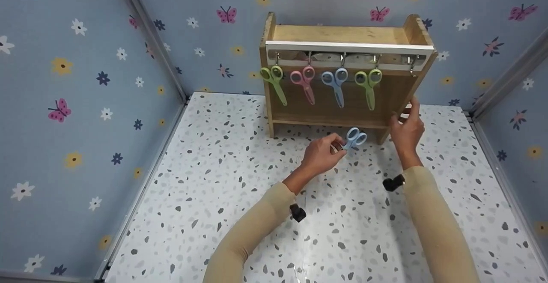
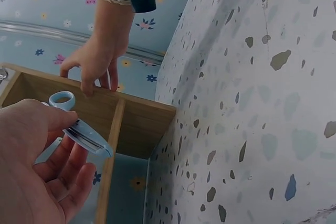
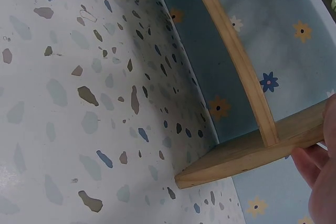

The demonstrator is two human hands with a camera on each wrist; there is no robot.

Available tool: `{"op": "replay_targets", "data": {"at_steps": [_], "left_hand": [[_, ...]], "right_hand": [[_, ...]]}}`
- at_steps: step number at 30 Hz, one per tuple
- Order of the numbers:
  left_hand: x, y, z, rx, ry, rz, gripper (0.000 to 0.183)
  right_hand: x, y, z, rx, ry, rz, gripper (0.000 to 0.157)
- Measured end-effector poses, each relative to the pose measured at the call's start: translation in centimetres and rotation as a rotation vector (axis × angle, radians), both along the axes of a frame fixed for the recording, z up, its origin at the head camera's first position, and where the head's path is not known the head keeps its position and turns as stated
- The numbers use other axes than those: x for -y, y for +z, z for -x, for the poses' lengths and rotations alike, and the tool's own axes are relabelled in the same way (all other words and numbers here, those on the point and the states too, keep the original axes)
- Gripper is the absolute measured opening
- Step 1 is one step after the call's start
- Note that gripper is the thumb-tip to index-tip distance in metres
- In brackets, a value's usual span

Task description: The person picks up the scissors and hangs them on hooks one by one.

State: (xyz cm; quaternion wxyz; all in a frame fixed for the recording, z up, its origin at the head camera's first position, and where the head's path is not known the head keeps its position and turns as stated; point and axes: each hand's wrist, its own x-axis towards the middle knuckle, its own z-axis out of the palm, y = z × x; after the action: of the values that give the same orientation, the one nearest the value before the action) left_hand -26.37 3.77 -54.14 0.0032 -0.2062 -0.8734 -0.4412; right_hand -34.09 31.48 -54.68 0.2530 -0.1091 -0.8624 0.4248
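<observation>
My left hand pinches a pair of light blue scissors by the blades, handle loops pointing away, in front of the wooden rack. In the left wrist view the scissors lie between thumb and fingers. My right hand grips the right side panel of the rack near its lower part. Along the rack's hook rail hang green scissors, pink scissors, blue scissors and another green pair. The rightmost hook bears no scissors.
The rack stands on a white speckled surface, close to the back wall. Flower-patterned panels enclose the left, back and right sides. A small black camera sits at each wrist.
</observation>
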Motion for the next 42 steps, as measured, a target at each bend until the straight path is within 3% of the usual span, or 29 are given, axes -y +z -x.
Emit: {"op": "replay_targets", "data": {"at_steps": [7,26,42], "left_hand": [[-0.6,1.4,0.5,0.008,-0.012,-0.07,0.018],[-2.3,4.5,2.8,-0.062,-0.027,-0.198,0.019],[-3.9,7.7,3.5,-0.128,-0.024,-0.193,0.022]], "right_hand": [[-0.1,0.1,0.0,0.019,0.004,0.013,0.071],[-0.3,-0.2,0.2,-0.037,-0.003,-0.008,0.066],[-0.1,-0.5,0.2,-0.073,-0.009,-0.024,0.067]]}}
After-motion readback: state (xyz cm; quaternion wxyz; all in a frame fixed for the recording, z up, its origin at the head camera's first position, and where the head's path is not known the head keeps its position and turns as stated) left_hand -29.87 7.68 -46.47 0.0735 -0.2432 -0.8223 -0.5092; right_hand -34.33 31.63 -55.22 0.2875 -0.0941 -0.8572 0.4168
